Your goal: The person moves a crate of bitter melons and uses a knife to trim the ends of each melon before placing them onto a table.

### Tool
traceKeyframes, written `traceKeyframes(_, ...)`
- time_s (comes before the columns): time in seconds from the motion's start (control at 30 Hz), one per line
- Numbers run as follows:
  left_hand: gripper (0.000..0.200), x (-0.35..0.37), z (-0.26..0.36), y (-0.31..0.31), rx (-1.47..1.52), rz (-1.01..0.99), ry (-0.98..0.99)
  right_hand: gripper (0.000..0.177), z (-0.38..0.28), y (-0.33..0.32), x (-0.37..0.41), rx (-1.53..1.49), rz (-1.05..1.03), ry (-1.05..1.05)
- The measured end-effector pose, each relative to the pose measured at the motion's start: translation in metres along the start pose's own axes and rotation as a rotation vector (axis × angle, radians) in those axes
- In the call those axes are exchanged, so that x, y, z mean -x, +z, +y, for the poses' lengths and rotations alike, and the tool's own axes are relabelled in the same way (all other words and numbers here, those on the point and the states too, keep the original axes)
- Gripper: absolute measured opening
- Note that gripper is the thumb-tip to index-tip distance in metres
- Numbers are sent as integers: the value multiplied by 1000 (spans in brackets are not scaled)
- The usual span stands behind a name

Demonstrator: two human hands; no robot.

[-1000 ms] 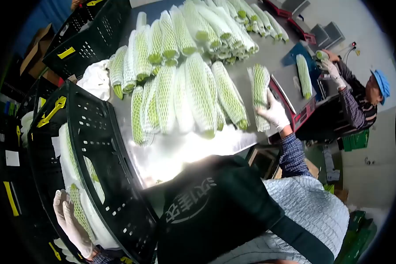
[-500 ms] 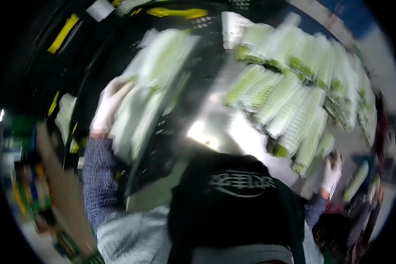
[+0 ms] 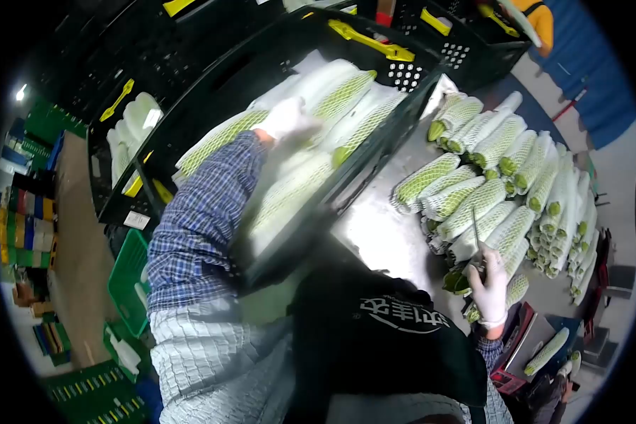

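My left hand, in a white glove, reaches into a black crate over long green gourds in white foam net sleeves. Its fingers are blurred against the sleeves, and I cannot tell whether they grip one. At the near edge of the metal table, my right hand, gloved too, is closed round a slim tool that looks like a thin-bladed knife, its tip pointing away from me. Beside and beyond that hand lie piled net-sleeved gourds, some showing green ends.
Another black crate holding sleeved gourds stands on the left, with a green basket below it. More black crates with yellow handles line the back. At the lower right is a person's hand near a gourd.
My left hand has moved from the crate's left side toward its middle, over the gourds. My right hand has come in over the near gourds, the thin tool now visible. The view has shifted.
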State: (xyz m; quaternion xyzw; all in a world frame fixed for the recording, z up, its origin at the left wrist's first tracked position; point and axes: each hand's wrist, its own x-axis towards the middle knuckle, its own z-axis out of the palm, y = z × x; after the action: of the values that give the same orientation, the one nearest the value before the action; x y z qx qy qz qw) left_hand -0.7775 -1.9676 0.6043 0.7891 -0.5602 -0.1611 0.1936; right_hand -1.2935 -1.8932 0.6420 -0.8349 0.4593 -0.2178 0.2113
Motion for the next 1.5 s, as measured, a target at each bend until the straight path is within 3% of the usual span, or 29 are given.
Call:
traceKeyframes(0.13, 64, -16, 40, 23, -147, 87, 217, 29, -28, 5, -9, -129, 32, 48)
traceKeyframes(0.17, 63, -21, 44, 31, -286, 29, 93, 27, -34, 0, -6, -198, -5, 130)
traceKeyframes(0.23, 61, -28, 49, 37, -210, -2, -111, 25, -27, 3, 4, -128, 42, 97)
traceKeyframes(0.27, 64, -35, 41, 37, -247, -59, -58, 26, -19, 5, 11, -102, 49, 88)
traceKeyframes(0.37, 71, -47, 29, 27, -54, -120, -165, 28, -9, 8, 26, -143, 88, 129)
traceKeyframes(0.43, 70, -48, 21, 8, -95, -43, -78, 28, -9, 2, 29, -181, 88, 165)
traceKeyframes(0.57, 60, -23, 16, -54, 337, -9, 109, 38, 5, 6, 19, -122, 73, 121)
traceKeyframes(0.6, 62, -5, 24, -72, 472, -8, 149, 35, -8, 1, 9, -166, 26, 181)
traceKeyframes(0.77, 87, 84, 71, -135, 893, 60, 317, 27, -30, 15, -40, -215, 44, -129)
traceKeyframes(0.9, 95, 126, 80, -136, 943, 60, 313, 32, -63, 21, -67, -259, 15, -285)
traceKeyframes(0.97, 95, 135, 72, -126, 953, 112, 266, 34, -75, 22, -69, -310, -54, -257)
traceKeyframes(1.2, 83, 148, 71, -120, 1086, 136, 282, 38, -87, 23, -59, -240, -114, -326)
traceKeyframes(1.33, 79, 142, 63, -116, 998, 167, 327, 37, -88, 25, -54, -276, -134, -269)
traceKeyframes(1.5, 77, 141, 60, -112, 821, 223, 326, 36, -94, 29, -51, -202, -94, -353)
